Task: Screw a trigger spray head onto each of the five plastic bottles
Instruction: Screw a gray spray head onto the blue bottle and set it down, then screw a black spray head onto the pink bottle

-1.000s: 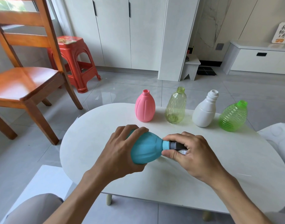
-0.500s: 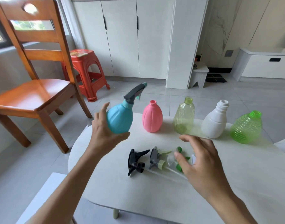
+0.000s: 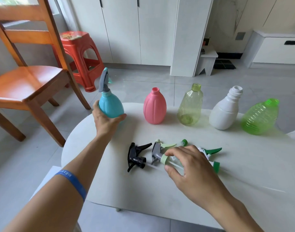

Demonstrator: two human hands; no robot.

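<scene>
At frame left my left hand (image 3: 108,121) is gripping the capped round blue plastic bottle (image 3: 110,105), while my open right hand (image 3: 192,166) is aiming squarely for the grey-and-pale-green trigger spray head (image 3: 158,152).

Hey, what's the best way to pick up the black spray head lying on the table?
Pinch the black spray head from above, across its round threaded collar near the tube: it lies flat on its side, the collar is its thickest part, and its thin trigger sticks out toward the grey one.
</scene>
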